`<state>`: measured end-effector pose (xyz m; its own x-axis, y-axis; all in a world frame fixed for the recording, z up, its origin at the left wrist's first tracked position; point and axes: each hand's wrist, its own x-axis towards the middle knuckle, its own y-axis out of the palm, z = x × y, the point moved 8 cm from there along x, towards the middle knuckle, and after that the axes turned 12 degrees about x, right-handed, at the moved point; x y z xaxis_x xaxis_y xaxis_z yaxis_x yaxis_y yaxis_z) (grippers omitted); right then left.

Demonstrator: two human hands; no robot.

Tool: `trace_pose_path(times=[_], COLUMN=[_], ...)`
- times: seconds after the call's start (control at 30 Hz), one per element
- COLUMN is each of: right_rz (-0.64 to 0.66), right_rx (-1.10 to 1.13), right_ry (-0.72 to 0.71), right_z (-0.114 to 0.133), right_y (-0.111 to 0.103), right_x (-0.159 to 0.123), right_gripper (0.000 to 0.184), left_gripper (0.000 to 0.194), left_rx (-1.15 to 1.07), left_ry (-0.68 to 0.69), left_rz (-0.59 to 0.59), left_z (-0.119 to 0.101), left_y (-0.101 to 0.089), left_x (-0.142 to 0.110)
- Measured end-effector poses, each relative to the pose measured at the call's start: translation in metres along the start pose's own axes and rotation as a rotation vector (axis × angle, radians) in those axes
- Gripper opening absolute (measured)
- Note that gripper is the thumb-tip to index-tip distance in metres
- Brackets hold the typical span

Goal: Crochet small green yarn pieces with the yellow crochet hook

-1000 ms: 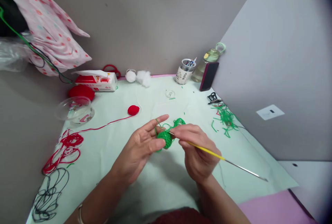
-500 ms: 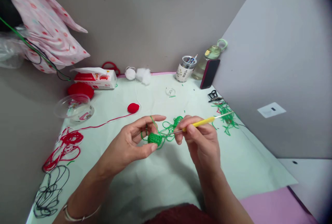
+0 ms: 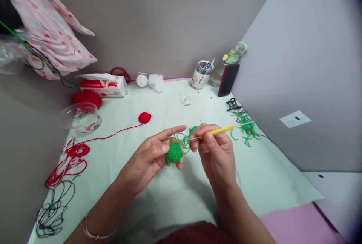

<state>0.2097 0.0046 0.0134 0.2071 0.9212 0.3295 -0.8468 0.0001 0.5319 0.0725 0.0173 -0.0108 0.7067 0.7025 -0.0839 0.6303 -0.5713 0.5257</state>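
A small green crochet piece (image 3: pixel 174 152) is pinched in my left hand (image 3: pixel 147 157), the thumb at its left edge and fingers behind it. Green yarn passes over my raised left index finger. My right hand (image 3: pixel 216 151) grips a crochet hook (image 3: pixel 219 131) by its yellow handle. The hook's thin metal shaft points left, its tip at the upper edge of the green piece; whether it sits inside a stitch is too small to tell. Loose green yarn (image 3: pixel 186 141) lies behind the piece, between my hands.
Left: red yarn (image 3: pixel 77 151), dark cord (image 3: pixel 53 214), a clear plastic bowl (image 3: pixel 90 123), a tissue pack (image 3: pixel 117 86). Further in, a small red ball (image 3: pixel 144 117) and white stuffing (image 3: pixel 156 82). Back right: a pen cup (image 3: pixel 200 80), bottle (image 3: pixel 217 74), phone (image 3: pixel 228 80), green scraps (image 3: pixel 247 129).
The yellow hook has swung from pointing down-right to up-right at its free end. My left hand has turned the green piece, and the left thumb has shifted up to its edge.
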Motion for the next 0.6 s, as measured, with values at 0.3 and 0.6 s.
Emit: trace_pose_path(times=[0.3,0.6], right_rz=[0.042,0.092], right_rx=[-0.002,-0.314], right_ry=[0.039,-0.106], right_z=[-0.001,0.006], right_y=[0.003,0.01], right_x=[-0.001,-0.009], right_gripper=[0.016,0.016], left_gripper=[0.055,0.065], left_rx=[0.153,0.301], left_ry=[0.022,0.008], left_rz=[-0.068,-0.228], left_z=[0.005,-0.003], left_y=[-0.008,-0.013], left_x=[-0.002,-0.005])
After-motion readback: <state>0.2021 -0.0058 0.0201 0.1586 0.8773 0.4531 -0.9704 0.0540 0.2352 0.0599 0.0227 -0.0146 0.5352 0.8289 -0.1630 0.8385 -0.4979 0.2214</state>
